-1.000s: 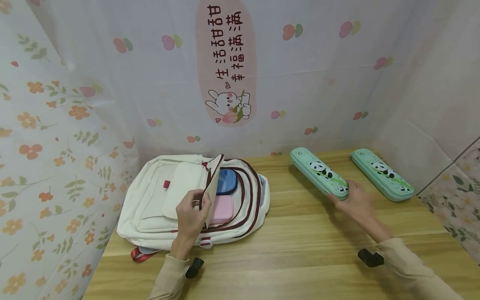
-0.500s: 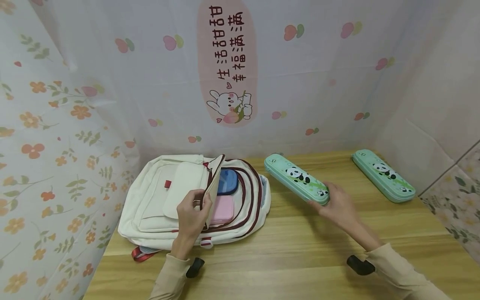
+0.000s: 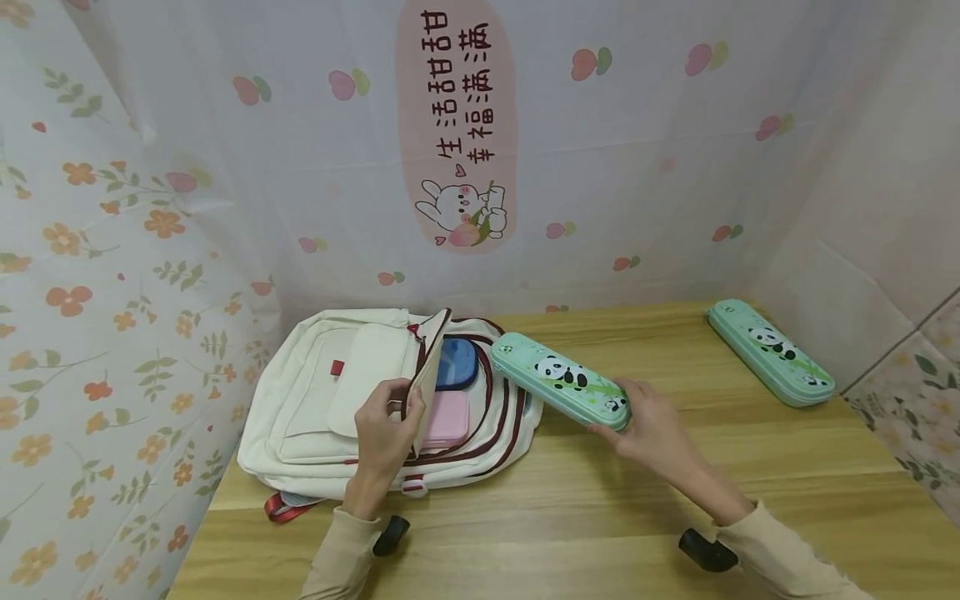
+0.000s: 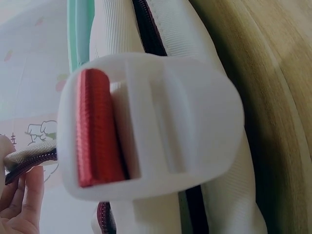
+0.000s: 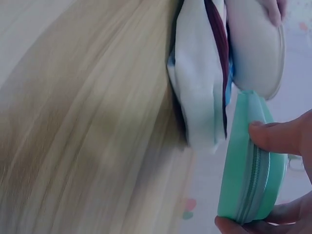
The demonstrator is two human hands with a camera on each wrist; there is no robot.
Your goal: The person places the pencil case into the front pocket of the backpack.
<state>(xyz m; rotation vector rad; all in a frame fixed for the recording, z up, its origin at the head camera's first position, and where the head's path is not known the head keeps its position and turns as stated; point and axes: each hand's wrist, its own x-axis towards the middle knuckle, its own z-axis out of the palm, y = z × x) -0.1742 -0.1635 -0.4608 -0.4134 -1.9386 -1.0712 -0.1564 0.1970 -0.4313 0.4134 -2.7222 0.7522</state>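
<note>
The right hand [image 3: 651, 427] grips one end of a green pencil case [image 3: 558, 381], raised over the backpack [image 3: 390, 400] edge on the counter [image 3: 615, 508]. The left hand [image 3: 384, 440] pinches the backpack's flap open.

Head camera looks forward and down over the desk [image 3: 600, 517]. Wrist cameras sit close, facing the bag [image 3: 315, 400]; all views share it.

At your two o'clock, a second green panda pencil case [image 3: 771, 352] lies on the wooden table [image 3: 600, 517], near the corner. At twelve o'clock hangs a floral backdrop with a pink rabbit sign [image 3: 457, 125].
</note>
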